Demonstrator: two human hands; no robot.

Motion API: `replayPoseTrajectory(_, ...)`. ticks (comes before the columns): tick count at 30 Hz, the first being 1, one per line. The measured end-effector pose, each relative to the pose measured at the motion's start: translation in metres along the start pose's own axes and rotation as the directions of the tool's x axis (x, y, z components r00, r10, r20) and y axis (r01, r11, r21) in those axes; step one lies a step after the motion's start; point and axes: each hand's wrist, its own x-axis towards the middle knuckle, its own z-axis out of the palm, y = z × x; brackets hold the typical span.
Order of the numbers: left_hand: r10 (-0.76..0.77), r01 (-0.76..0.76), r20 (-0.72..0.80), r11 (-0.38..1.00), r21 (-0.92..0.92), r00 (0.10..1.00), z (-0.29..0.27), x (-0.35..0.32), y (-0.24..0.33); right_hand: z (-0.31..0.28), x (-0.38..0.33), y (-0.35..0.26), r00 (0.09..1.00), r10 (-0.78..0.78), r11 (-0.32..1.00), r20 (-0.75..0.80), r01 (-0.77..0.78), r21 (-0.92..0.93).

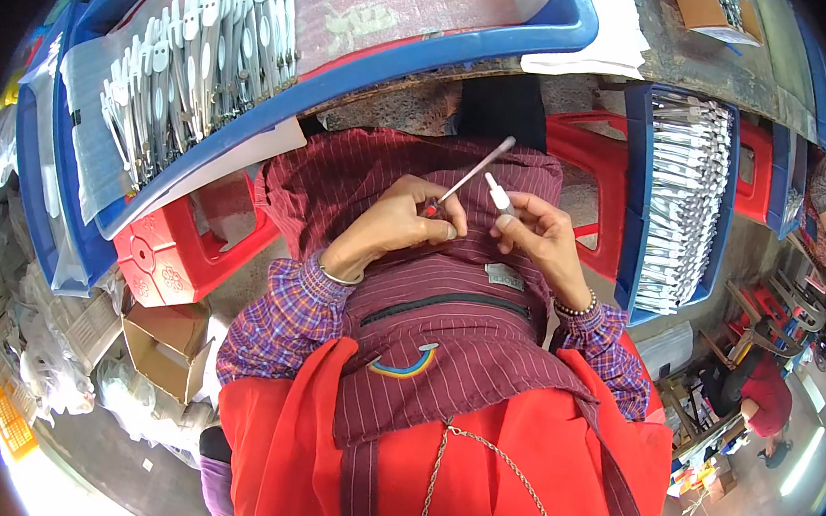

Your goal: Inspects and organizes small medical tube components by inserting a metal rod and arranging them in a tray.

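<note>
My left hand (401, 220) is closed over my lap around a slim rod-like tool (479, 169). Its pale shaft points up and to the right and ends in a grey tip; a small red part shows by the fingers. Opposite it, my right hand (543, 237) pinches a small object with a white pointed nozzle and a darker body (500, 195), perhaps a little bottle. The nozzle points up, close to the rod's shaft but apart from it. Fingers hide the lower ends of both things. Under the hands lies a maroon striped apron (448, 309).
A blue tray (381, 54) at upper left holds rows of slim metal pieces with pale oval ends (201, 57). Another blue tray (634, 198) at right holds many similar pieces. Red stools (156, 252) stand at either side. An open cardboard box (163, 350) sits lower left.
</note>
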Motion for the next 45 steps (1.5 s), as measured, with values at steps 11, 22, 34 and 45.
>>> replayPoseTrajectory(11, -0.140, 0.130, 0.044, 0.977, 0.171, 0.989, 0.003, 0.001, 0.008, 0.014, -0.003, 0.001, 0.989, -0.105, 0.954, 0.101, 0.129, -0.271)
replayPoseTrajectory(22, -0.148, 0.145, 0.006, 0.980, 0.139, 0.989, 0.004, 0.001, 0.001, 0.020, -0.005, 0.001, 0.999, -0.020, 0.963, 0.038, 0.029, -0.269)
replayPoseTrajectory(34, 0.026, 0.008, -0.133, 0.968, 0.250, 0.991, 0.004, -0.002, -0.009, -0.006, 0.000, -0.008, 0.975, -0.159, 0.986, -0.152, 0.165, 0.028)
replayPoseTrajectory(45, -0.051, 0.048, -0.055, 0.998, -0.047, 0.997, -0.001, 0.000, -0.008, -0.010, -0.005, -0.017, 0.964, -0.241, 0.966, -0.111, 0.249, 0.066)
